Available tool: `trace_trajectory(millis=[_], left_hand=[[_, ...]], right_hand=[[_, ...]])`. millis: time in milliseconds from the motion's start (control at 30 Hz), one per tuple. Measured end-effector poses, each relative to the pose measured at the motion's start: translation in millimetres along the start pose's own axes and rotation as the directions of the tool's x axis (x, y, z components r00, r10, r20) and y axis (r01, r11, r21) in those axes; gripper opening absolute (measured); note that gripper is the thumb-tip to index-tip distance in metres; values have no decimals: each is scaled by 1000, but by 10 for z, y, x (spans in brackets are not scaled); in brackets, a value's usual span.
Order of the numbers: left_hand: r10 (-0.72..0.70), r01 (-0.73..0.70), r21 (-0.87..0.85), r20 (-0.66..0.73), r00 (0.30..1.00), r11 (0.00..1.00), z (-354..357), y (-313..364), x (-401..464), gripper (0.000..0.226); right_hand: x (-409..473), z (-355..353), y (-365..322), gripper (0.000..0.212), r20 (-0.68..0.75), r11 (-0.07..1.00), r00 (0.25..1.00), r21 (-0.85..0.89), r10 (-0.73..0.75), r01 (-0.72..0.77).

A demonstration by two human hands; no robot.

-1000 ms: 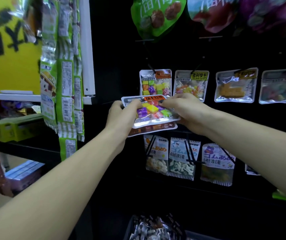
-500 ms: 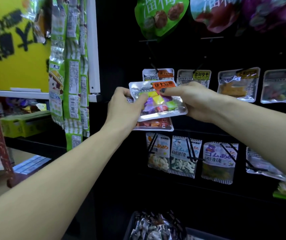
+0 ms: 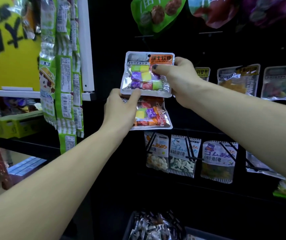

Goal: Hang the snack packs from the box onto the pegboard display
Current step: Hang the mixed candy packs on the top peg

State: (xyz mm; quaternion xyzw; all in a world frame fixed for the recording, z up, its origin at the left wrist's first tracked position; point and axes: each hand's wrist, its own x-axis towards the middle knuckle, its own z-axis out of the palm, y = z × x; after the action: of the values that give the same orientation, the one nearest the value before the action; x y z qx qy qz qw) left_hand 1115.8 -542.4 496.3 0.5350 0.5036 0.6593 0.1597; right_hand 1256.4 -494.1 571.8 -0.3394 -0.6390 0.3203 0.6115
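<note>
Candy in bright wrapped cubes fills the upper pack point(image 3: 147, 74), a flat pouch of clear film with a printed header. The right hand point(image 3: 177, 78) pinches it at its right side, thumb lying across the front just under the orange label and the other fingers hidden behind. The left hand point(image 3: 119, 111) grips a second pack point(image 3: 151, 115) of the same kind directly below, thumb pressed on the front where the two overlap, fingers curled out of sight behind.

Both pouches look light and floppy, with smooth glossy film that could slide under a loose grip. The lumps inside probably give the lower half most of its weight, so a pouch should dangle straight once hung. The stiffer sealed header seems the best place to hold, close beside the small dark hole point(image 3: 149, 55) near the top edge, so that the hole stays steady.

The upper pack is held upright in front of the black pegboard point(image 3: 112, 49), face toward the camera, header up. Its long axis runs top to bottom, leaning very slightly. Whether the hole is already on a peg cannot be told. The lower pack is also upright, tilted a little.

Near the bottom edge, a dark box point(image 3: 135, 222) holds more packs.
</note>
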Motion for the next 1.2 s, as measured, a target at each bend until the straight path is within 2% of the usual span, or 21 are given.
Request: trace_trajectory(millis=[100,300,500,667,833,933,1033,1167,1200], left_hand=[[-36,35,-36,-21,999,999,12,-1,25,23],[-54,54,-37,-14,998,998,15,-13,32,30],[-69,69,-1,8,998,998,66,-67,28,36],[-102,102,-35,0,995,994,88,-169,89,16],[-66,66,-31,2,998,997,108,-240,115,15],[-48,49,-52,18,999,997,142,-312,151,14],[-19,24,-91,59,998,996,168,-345,164,18],[16,-6,-106,94,995,994,176,-353,179,25],[26,-16,-107,92,995,994,177,-351,184,27]], right_hand=[[44,41,20,15,-11,1000,1000,6,18,-18],[102,99,37,14,-28,1000,999,-1,17,-17],[360,97,198,20,-115,990,989,-99,93,-104],[614,63,362,18,-186,966,975,-207,119,-157],[805,62,493,26,-247,928,962,-319,113,-191],[937,60,612,20,-278,921,952,-320,132,-221],[994,33,673,35,-299,899,943,-359,146,-252],[954,4,790,37,-272,853,943,-429,191,-296],[928,5,823,47,-264,850,942,-426,209,-308]])
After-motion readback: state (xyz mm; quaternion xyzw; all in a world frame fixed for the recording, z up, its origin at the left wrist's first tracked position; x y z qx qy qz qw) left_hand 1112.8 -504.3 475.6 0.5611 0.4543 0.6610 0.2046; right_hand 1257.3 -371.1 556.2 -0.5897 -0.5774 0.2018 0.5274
